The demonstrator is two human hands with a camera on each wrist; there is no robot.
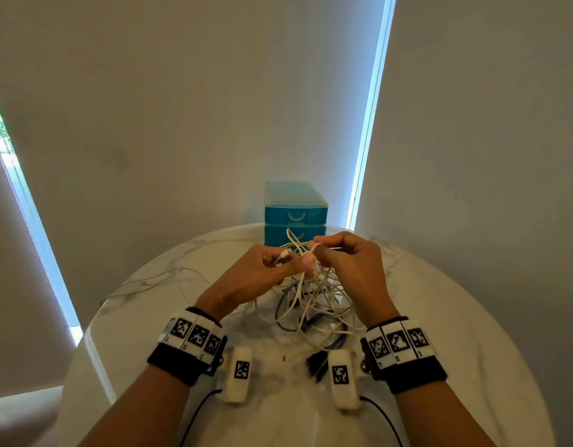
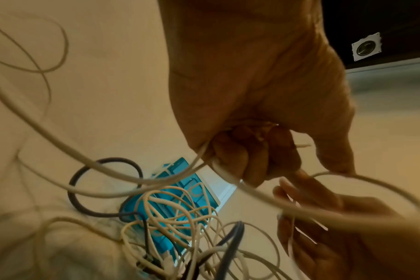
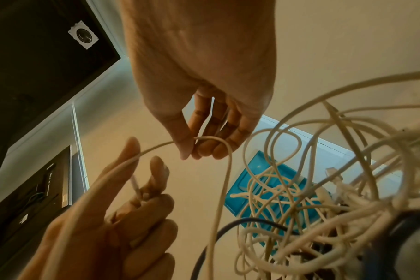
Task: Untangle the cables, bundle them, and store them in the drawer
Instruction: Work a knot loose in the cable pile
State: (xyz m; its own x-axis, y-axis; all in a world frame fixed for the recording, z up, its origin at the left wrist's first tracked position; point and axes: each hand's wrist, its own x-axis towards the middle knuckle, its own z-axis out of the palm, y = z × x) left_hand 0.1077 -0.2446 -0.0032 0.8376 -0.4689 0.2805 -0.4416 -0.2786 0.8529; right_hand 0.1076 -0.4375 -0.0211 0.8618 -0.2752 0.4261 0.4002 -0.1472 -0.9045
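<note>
A tangle of white and dark cables hangs from both hands above the round marble table. My left hand has its fingers curled round white strands and a white plug end; the left wrist view shows a white cable running out of that fist. My right hand pinches one white cable between thumb and fingertips. Behind the hands stands a blue drawer unit with its drawers closed, also seen as the drawer unit behind the loops.
A loose white cable trails over the table's left side toward the edge. Dark plug ends lie on the table near my right wrist. Closed window blinds hang behind the table.
</note>
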